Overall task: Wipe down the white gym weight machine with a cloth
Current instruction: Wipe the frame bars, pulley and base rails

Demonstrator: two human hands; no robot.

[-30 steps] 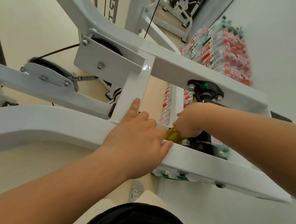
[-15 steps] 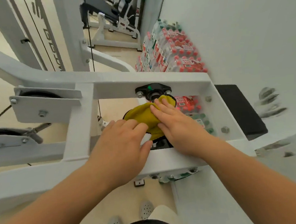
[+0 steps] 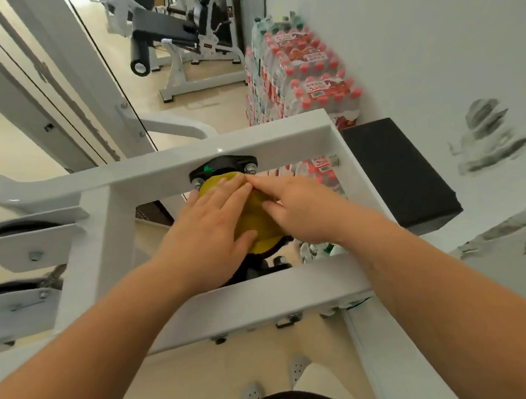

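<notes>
The white gym weight machine point(image 3: 263, 140) fills the middle of the view as a rectangular steel frame with bolts. A yellow cloth point(image 3: 256, 212) lies draped over the black part inside the frame, just below a black bracket point(image 3: 222, 166). My left hand point(image 3: 208, 231) lies flat on the cloth's left side with its fingers straight. My right hand point(image 3: 299, 209) presses the cloth's right side, fingertips meeting the left hand's fingertips near the far bar.
Stacked packs of water bottles point(image 3: 296, 72) stand against the white wall on the right. A black pad point(image 3: 397, 174) juts from the frame's right end. Another white machine point(image 3: 182, 49) with a black bench stands further back. Pulleys point(image 3: 25, 244) sit on the left.
My left hand has moved from the near bar onto the cloth. Both hands and the cloth have shifted up towards the black bracket, and my view has tilted upward.
</notes>
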